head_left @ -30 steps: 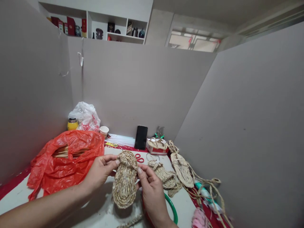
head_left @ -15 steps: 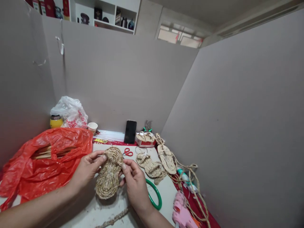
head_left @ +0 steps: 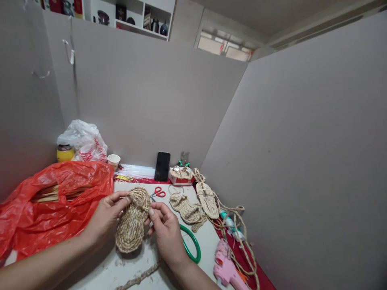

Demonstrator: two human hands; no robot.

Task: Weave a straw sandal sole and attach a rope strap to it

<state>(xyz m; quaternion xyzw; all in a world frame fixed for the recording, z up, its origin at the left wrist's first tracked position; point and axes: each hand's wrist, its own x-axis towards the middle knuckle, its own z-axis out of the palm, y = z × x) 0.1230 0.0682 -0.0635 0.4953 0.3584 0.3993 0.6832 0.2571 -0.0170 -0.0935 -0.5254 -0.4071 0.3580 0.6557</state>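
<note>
A small sole-shaped piece of coiled straw rope, a woven slipper (head_left: 132, 221), is held up over the table between both hands. My left hand (head_left: 107, 215) pinches its upper left edge, thumb in front. On the opposite side my right hand (head_left: 166, 229) grips the right edge between thumb and fingers; some fingertips are hidden behind it. Close by lie red-handled scissors (head_left: 159, 192), another woven slipper (head_left: 187, 208) and a green ring (head_left: 193, 245). Below the hands a braided cord (head_left: 142, 278) rests on the table.
A red plastic bag (head_left: 81, 193) with flat brown pieces fills the left side. At the back stand a paper cup (head_left: 114, 160) and a phone (head_left: 162, 166). To the right are loose rope (head_left: 242, 237), a woven sole (head_left: 207, 199) and a pink glue gun (head_left: 225, 264). Grey partitions (head_left: 145, 88) enclose the table.
The whole view has shifted slightly, so things appear a little further left. Both hands keep their hold on the woven slipper, with hardly any change in its pose.
</note>
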